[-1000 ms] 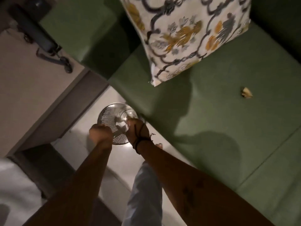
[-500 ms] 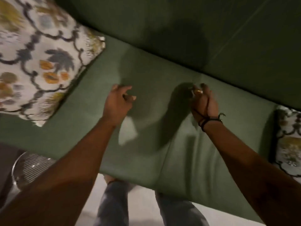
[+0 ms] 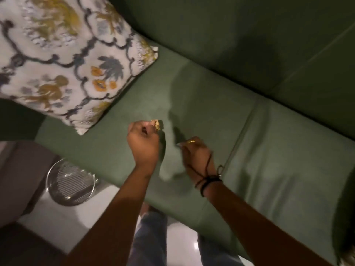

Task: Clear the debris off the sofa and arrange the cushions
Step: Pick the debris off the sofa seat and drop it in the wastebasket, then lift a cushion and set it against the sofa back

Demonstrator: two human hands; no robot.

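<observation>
My left hand (image 3: 143, 144) is closed in a fist over the green sofa seat (image 3: 278, 160), pinching a small crumpled yellowish scrap (image 3: 158, 124) at its fingertips. My right hand (image 3: 196, 156), with black cords around the wrist, hovers just to its right with the fingers curled. A gold glint shows at its fingertips; blur hides whether that is a ring or a held scrap. A floral patterned cushion (image 3: 63, 60) leans in the sofa's left corner, above and left of both hands.
A round perforated metal bin (image 3: 71, 184) stands on the pale floor (image 3: 57, 227) by the sofa's left front corner. The sofa backrest (image 3: 249, 35) runs along the top. Part of a second cushion (image 3: 347, 260) shows at the bottom right edge. My jeans-clad legs (image 3: 149, 240) stand against the sofa front.
A second ago both hands were at the bin. They moved onto the seat where the scrap lay, and now pull back toward the front edge, the left holding a scrap.
</observation>
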